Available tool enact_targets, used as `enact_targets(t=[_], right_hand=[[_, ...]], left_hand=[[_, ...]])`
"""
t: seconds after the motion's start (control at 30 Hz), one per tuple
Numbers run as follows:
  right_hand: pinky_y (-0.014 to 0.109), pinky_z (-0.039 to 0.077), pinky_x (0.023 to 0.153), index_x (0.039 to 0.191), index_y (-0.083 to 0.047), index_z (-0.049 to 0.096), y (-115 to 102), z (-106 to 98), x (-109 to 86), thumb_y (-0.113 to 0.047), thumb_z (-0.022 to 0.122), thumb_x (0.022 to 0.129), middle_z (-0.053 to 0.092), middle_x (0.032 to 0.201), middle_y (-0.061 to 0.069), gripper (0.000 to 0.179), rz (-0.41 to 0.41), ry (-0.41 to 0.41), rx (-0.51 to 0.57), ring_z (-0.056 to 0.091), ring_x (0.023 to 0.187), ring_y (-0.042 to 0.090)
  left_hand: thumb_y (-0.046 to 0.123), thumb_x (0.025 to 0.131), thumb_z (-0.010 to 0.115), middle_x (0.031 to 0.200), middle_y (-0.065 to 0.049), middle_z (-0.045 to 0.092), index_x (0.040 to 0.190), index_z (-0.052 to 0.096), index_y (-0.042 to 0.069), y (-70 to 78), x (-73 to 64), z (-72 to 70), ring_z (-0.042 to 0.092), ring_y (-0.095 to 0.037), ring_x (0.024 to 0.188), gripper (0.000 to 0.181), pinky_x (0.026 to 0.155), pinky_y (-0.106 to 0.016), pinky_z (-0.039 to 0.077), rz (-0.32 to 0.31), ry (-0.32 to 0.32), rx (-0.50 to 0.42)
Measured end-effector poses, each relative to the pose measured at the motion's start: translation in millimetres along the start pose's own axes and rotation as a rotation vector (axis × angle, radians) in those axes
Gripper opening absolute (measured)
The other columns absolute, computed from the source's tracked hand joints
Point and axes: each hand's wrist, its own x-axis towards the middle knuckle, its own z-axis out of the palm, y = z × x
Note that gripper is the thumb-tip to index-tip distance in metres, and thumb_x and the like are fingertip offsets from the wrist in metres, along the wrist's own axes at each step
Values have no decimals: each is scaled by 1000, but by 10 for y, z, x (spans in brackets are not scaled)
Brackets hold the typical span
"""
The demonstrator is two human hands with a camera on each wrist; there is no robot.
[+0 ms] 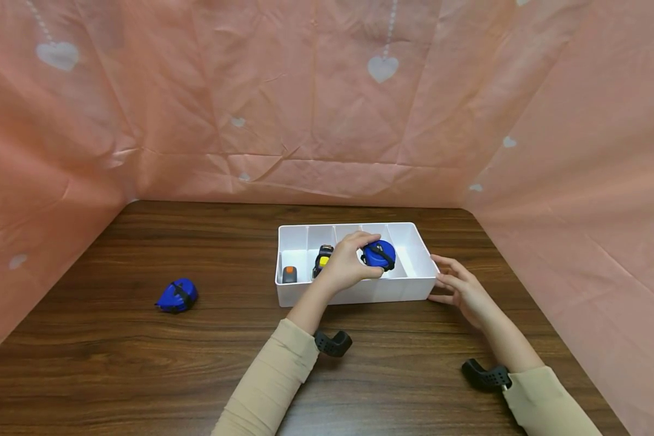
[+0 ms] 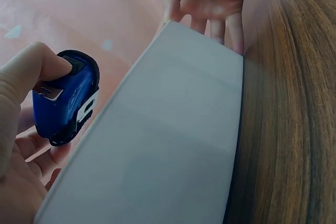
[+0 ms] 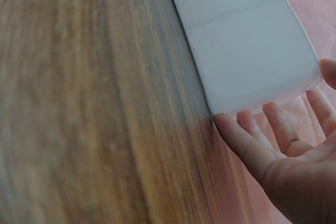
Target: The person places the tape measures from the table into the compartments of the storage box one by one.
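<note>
In the head view my left hand (image 1: 344, 267) pinches a blue tape measure (image 1: 380, 253) with a black strap between thumb and fingers, over the right half of a white divided box (image 1: 376, 293). The left wrist view shows this tape measure (image 2: 65, 98) above the box's rim, its metal hook facing the box. My right hand (image 1: 465, 295) rests its fingers against the box's right end; the right wrist view shows those fingers (image 3: 247, 142) fairly straight along the end wall (image 3: 252, 72). In the box's left compartments are a grey-and-orange item (image 1: 289, 275) and a black-and-yellow item (image 1: 323, 260), partly hidden by my left hand.
A second blue item with a black strap (image 1: 178, 295), similar to the held one, lies on the brown wooden table (image 1: 114, 357) to the left of the box. Pink cloth (image 1: 305, 133) with white hearts stands behind the table and along both sides.
</note>
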Motion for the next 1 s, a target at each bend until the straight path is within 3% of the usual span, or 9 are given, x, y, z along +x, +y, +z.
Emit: enact_targets(t=[0.2, 0.6, 1.0], right_hand=[[42, 53, 79, 143, -6, 37, 16, -17, 0, -16, 45, 102, 46, 118, 11, 43, -11, -5, 3, 61, 100, 16], [41, 53, 79, 142, -8, 39, 27, -26, 0, -15, 44, 103, 49, 116, 7, 41, -20, -14, 9, 62, 100, 15], [40, 53, 79, 143, -8, 39, 28, -35, 0, -15, 44, 103, 49, 117, 7, 41, -27, -19, 11, 62, 100, 15]], left_hand=[[16, 70, 83, 122, -5, 60, 130, 59, 1, 2, -9, 25, 49, -20, 114, 66, 96, -29, 40, 8, -29, 41], [26, 80, 78, 131, -6, 55, 135, 55, 3, 7, -33, 60, 45, -21, 119, 63, 99, -35, 36, 36, -129, 167], [40, 92, 62, 140, -6, 49, 141, 48, 7, 37, -33, 81, 40, -21, 126, 60, 99, -39, 33, 38, -215, 332]])
